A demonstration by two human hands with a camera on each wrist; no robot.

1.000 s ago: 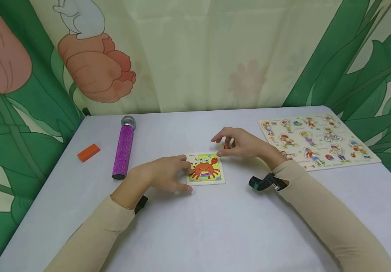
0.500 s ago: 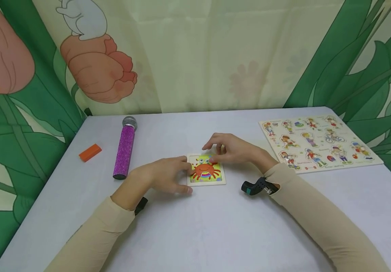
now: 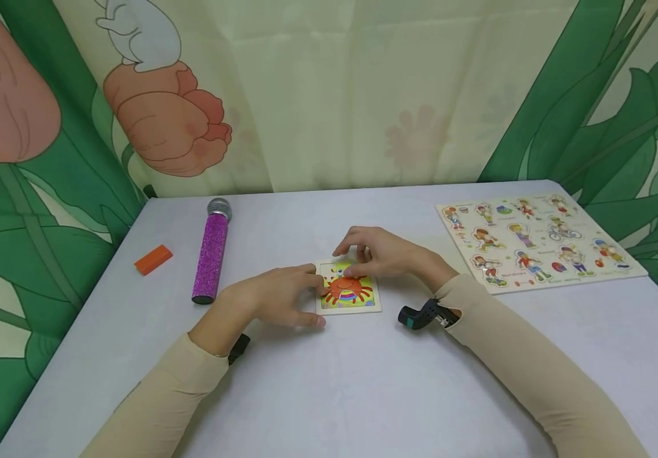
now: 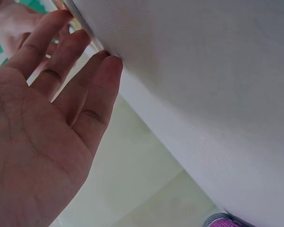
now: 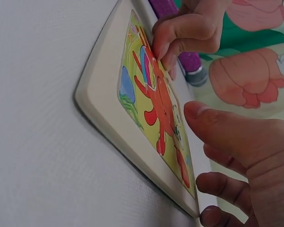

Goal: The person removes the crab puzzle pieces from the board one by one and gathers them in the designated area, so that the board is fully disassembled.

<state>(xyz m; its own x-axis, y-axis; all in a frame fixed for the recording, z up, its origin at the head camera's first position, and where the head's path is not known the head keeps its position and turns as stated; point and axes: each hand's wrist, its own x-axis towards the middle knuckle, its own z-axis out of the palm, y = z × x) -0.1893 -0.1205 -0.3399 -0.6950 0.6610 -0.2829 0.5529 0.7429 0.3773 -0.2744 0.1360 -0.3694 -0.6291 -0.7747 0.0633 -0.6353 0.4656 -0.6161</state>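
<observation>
A small square jigsaw puzzle (image 3: 348, 299) with a red crab on yellow lies flat on the table, framed by a pale border. My left hand (image 3: 280, 296) rests at its left side, fingertips over the border and the crab's edge, thumb extended near the lower left corner. Above the puzzle's upper part is my right hand (image 3: 383, 254), bent over the top edge. In the right wrist view, its thumb (image 5: 217, 125) reaches over the crab's eyes, and its other fingers sit by the far border. No loose thing shows between those fingers.
Left of the hands lie a purple glitter microphone (image 3: 211, 254) and an orange block (image 3: 154, 259). At the back right is a large puzzle board (image 3: 540, 242) with several child figures. A printed curtain (image 3: 329, 95) hangs behind the table (image 3: 329, 388).
My right hand has moved left and slightly down, from beside the puzzle's top right corner to over its top. A small red-yellow bit seen under its fingers earlier no longer shows. The left hand stays.
</observation>
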